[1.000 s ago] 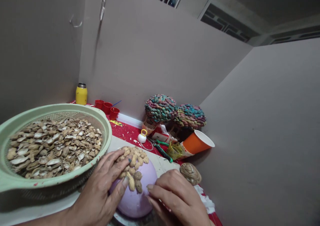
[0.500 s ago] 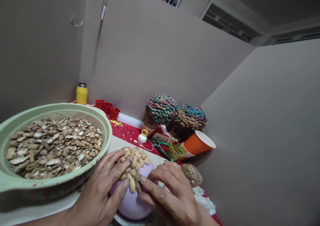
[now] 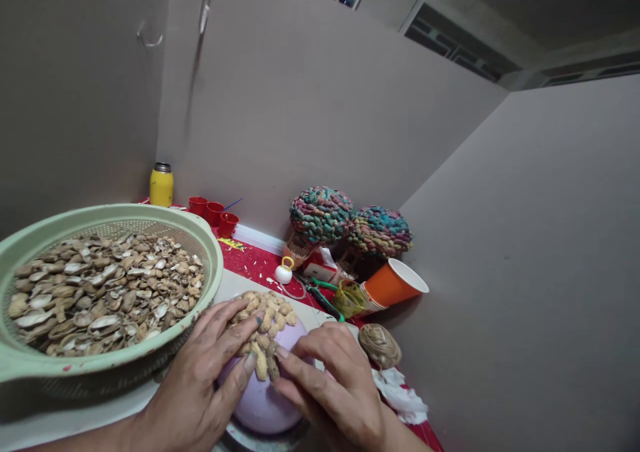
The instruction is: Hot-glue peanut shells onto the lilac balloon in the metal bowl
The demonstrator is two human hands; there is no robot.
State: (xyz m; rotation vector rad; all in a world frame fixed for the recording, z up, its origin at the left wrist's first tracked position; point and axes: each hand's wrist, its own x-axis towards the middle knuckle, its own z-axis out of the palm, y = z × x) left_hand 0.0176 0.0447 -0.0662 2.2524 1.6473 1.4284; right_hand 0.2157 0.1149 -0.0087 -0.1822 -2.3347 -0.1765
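A light purple rounded form stands at the bottom centre, its top covered with tan peanut shells. Spread over its left side, my left hand has its fingers apart on the shells, the thumb beside a pale shell. From the right, my right hand pinches a darker peanut shell between thumb and fingers, against the purple surface and next to the pale shell. A green colander full of split shells sits at the left.
Behind stand a yellow bottle, red cups and two colourful shell-covered balls. On the right are an orange paper cup, green-handled pliers, a twine ball and white crumpled material.
The whole view has shifted slightly, so most things appear a little further left and up. Both hands keep nearly the same pose on the purple form.
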